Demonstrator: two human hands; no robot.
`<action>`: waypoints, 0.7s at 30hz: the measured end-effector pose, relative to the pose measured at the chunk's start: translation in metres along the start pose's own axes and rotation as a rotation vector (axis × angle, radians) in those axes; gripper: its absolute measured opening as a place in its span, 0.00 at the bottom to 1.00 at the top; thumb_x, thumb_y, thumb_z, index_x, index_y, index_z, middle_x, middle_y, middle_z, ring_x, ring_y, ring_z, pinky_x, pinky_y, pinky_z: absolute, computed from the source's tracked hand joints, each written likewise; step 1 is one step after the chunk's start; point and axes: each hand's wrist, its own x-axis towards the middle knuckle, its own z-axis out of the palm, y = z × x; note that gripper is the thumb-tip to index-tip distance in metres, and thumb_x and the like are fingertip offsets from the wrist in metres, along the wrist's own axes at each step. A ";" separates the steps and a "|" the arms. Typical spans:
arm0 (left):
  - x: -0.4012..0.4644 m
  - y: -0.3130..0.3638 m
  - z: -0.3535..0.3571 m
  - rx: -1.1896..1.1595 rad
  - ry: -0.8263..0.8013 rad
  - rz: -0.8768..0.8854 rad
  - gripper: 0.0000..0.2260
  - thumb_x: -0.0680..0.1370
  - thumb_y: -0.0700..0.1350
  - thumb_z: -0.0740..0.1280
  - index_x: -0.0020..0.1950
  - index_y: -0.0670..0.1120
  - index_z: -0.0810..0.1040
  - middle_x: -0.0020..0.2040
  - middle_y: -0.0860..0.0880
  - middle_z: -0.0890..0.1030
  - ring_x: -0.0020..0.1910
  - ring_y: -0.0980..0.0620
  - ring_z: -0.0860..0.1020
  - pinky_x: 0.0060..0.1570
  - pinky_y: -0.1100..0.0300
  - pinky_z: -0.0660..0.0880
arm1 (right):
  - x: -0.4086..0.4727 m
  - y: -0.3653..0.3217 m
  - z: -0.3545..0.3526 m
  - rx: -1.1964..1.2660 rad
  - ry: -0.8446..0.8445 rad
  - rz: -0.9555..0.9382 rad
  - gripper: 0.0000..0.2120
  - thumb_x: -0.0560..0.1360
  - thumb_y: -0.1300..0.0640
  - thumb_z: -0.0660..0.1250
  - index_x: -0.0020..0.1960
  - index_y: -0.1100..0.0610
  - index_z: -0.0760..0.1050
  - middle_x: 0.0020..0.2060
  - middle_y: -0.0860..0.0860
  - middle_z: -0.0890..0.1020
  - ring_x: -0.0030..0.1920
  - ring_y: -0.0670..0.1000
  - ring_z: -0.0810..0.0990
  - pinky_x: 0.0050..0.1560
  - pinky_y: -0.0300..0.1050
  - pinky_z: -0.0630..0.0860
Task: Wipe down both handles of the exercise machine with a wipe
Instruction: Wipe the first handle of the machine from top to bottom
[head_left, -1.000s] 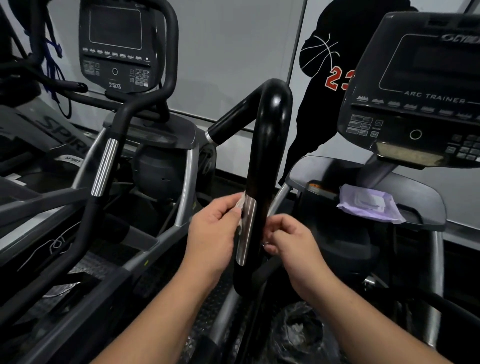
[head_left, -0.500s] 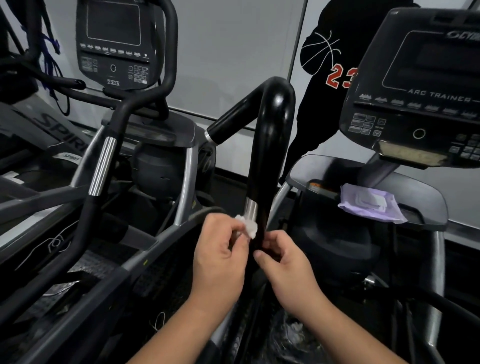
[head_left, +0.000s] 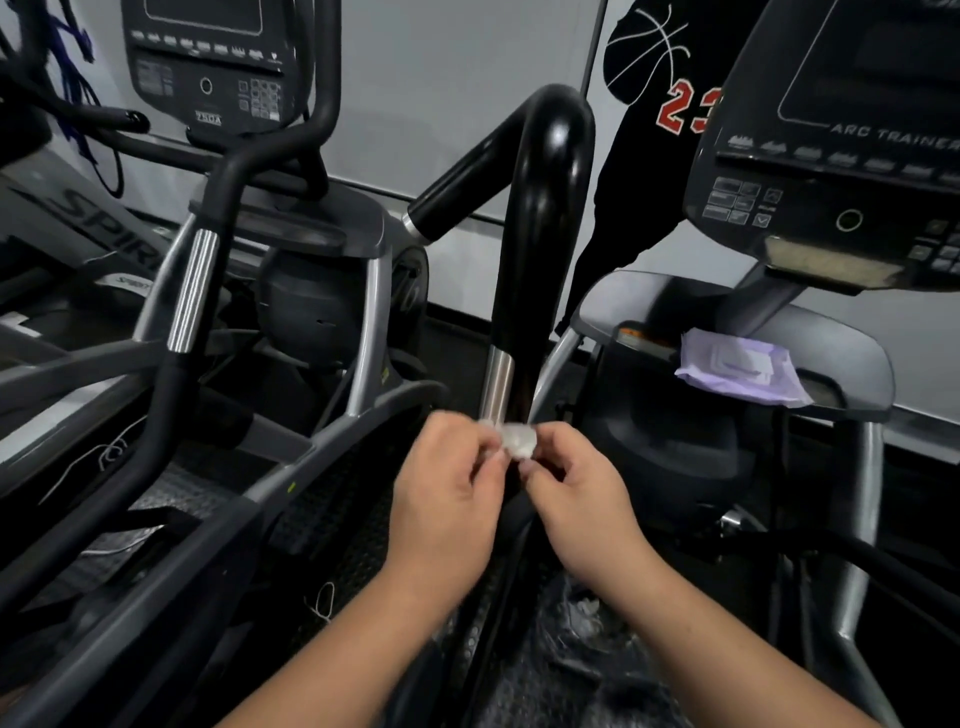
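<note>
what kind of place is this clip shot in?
Most likely a gym's cardio area. Two console-topped trainers stand side by side, one console marked ARC TRAINER, the other on the next machine. A basketball-player mural covers the wall, and a pack of wipes lies on the machine's shelf.

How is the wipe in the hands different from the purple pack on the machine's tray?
The wipe is white, small and bunched up; the purple pack is larger and lies flat. The wipe is pinched between the left hand and right hand just below the handle's metal band; the pack rests untouched on the grey tray.
</note>
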 end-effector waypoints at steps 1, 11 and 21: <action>0.006 0.004 -0.001 -0.017 0.029 0.007 0.07 0.75 0.35 0.70 0.44 0.47 0.77 0.44 0.55 0.74 0.45 0.56 0.76 0.46 0.65 0.73 | -0.001 -0.001 0.000 -0.003 0.003 0.001 0.15 0.77 0.65 0.66 0.49 0.44 0.79 0.45 0.41 0.84 0.49 0.41 0.82 0.51 0.38 0.77; -0.008 -0.011 0.005 -0.122 -0.023 -0.206 0.06 0.76 0.43 0.68 0.45 0.54 0.76 0.45 0.56 0.78 0.45 0.55 0.80 0.46 0.55 0.77 | -0.013 0.009 0.001 -0.004 0.023 0.025 0.19 0.77 0.64 0.66 0.49 0.38 0.77 0.45 0.37 0.82 0.48 0.42 0.81 0.52 0.40 0.78; -0.009 -0.035 0.002 -0.221 -0.050 -0.461 0.10 0.78 0.38 0.69 0.43 0.54 0.79 0.43 0.51 0.82 0.44 0.55 0.79 0.47 0.59 0.72 | -0.030 0.023 0.005 0.004 0.008 0.091 0.15 0.73 0.59 0.64 0.54 0.41 0.78 0.46 0.42 0.81 0.49 0.45 0.81 0.56 0.48 0.78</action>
